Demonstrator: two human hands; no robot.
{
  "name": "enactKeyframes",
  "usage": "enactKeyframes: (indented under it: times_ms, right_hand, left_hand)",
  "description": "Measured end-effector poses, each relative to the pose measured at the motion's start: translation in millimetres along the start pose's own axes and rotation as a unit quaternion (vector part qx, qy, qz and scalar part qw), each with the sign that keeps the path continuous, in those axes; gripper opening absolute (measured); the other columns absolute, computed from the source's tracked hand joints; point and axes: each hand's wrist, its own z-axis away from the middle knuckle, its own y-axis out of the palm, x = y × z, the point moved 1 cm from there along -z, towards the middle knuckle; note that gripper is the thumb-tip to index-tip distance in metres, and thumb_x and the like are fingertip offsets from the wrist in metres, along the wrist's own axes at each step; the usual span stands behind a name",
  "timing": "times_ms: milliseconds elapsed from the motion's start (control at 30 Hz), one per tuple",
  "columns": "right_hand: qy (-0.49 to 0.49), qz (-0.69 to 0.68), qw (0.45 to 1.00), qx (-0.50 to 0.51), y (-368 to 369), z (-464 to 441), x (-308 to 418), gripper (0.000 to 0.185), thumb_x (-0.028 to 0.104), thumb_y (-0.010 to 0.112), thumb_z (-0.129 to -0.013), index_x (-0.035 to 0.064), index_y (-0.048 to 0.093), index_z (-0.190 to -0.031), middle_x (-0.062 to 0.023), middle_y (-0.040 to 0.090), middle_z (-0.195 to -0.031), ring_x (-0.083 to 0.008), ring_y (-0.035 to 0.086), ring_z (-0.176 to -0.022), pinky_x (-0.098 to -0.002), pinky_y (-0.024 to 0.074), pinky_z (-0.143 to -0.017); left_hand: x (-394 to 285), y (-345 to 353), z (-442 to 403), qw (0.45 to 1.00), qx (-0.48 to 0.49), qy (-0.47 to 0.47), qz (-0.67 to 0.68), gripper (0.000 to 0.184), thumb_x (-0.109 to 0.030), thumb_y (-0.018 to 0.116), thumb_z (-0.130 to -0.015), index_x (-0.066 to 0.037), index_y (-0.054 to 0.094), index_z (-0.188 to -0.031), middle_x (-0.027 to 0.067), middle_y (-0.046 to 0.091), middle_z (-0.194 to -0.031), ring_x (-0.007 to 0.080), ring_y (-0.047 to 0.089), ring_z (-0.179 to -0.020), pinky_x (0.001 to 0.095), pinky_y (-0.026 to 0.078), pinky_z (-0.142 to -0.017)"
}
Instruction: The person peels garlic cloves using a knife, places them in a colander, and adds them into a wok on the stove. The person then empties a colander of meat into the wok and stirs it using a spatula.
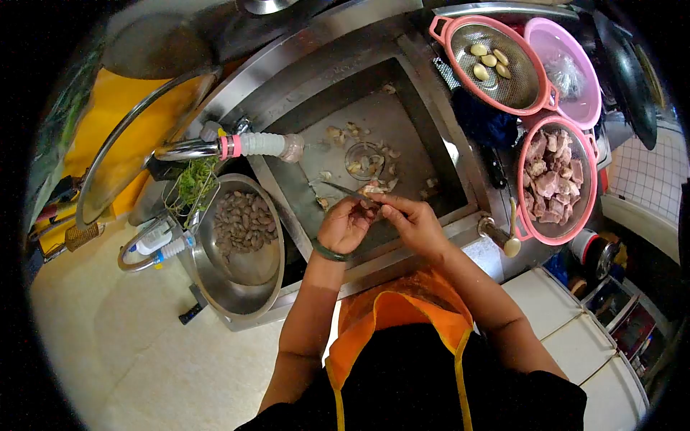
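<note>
Over the sink (417, 151), my right hand (417, 224) is closed around a small knife (343, 189), its blade pointing to the upper left. Close beside it, my left hand (341, 228) is curled palm up, pinching a garlic clove (372, 189) with pale, papery skin against the knife. My fingers hide much of the clove. Below, garlic peelings (392, 184) lie scattered around the drain strainer (365, 159). Several peeled cloves (489, 61) sit in a pink-rimmed colander (460, 79) at the upper right.
A faucet with a flexible spout (262, 144) reaches over the sink's left side. Left stands a steel bowl (248, 294) of brown nuts or seeds, with green herbs (194, 188) near it. Right are a colander (527, 225) of meat chunks and a pink basin (591, 108).
</note>
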Motion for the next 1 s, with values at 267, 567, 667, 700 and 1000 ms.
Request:
enactKeyframes:
  times_ms: [267, 567, 667, 700, 1000]
  right_hand:
    - [0.139, -0.183, 0.967, -0.111, -28, -21, -12, 0.035, 0.024, 0.049, -0.093, 0.0044, 0.054, -0.121, 0.0037, 0.047, -0.078, -0.0062, 0.041, -0.070, -0.0200, 0.0333, -0.063]
    - [0.016, 0.008, 1.000, -0.011, -6, 6, -4, 0.045, 0.028, 0.055, -0.088, 0.0221, 0.044, -0.132, -0.0122, 0.066, -0.090, -0.0182, 0.058, -0.070, -0.0316, 0.0464, -0.069]
    - [0.060, 0.043, 0.997, 0.020, -1, 10, 0, 0.044, 0.030, 0.055, -0.088, 0.0265, 0.045, -0.130, -0.0160, 0.064, -0.084, -0.0201, 0.059, -0.064, -0.0308, 0.0469, -0.065]
    - [0.069, 0.054, 0.996, 0.024, 1, 10, 0, 0.043, 0.031, 0.055, -0.087, 0.0274, 0.046, -0.129, -0.0171, 0.063, -0.081, -0.0208, 0.059, -0.062, -0.0305, 0.0470, -0.064]
    - [-0.004, 0.025, 0.999, -0.023, 4, 9, -2, 0.035, 0.025, 0.054, -0.088, 0.0212, 0.053, -0.123, -0.0143, 0.065, -0.094, -0.0220, 0.064, -0.072, -0.0299, 0.0485, -0.066]
  left_hand:
    - [0, 4, 9, 0.998, 0.018, -0.053, 0.006, 0.030, -0.011, 0.052, -0.087, 0.004, 0.051, -0.113, 0.0134, 0.059, -0.103, 0.0199, 0.058, -0.087, 0.0276, 0.048, -0.076]
    - [-2, 12, 13, 0.996, 0.018, 0.073, -0.044, 0.034, -0.001, 0.046, -0.088, 0.000, 0.043, -0.122, 0.0132, 0.055, -0.115, 0.0248, 0.056, -0.104, 0.0337, 0.048, -0.089]
    - [-2, 6, 10, 0.998, 0.025, 0.057, -0.016, 0.030, 0.003, 0.046, -0.086, -0.001, 0.049, -0.116, 0.0126, 0.055, -0.115, 0.0244, 0.056, -0.106, 0.0347, 0.048, -0.090]
    - [-2, 8, 11, 0.998, 0.016, 0.066, -0.015, 0.027, 0.003, 0.048, -0.086, -0.001, 0.051, -0.113, 0.0126, 0.056, -0.113, 0.0243, 0.056, -0.105, 0.0348, 0.048, -0.090]
    - [3, 2, 12, 0.997, -0.012, 0.076, -0.020, 0.019, 0.002, 0.052, -0.084, -0.002, 0.056, -0.102, 0.0138, 0.060, -0.106, 0.0247, 0.059, -0.101, 0.0366, 0.049, -0.089]
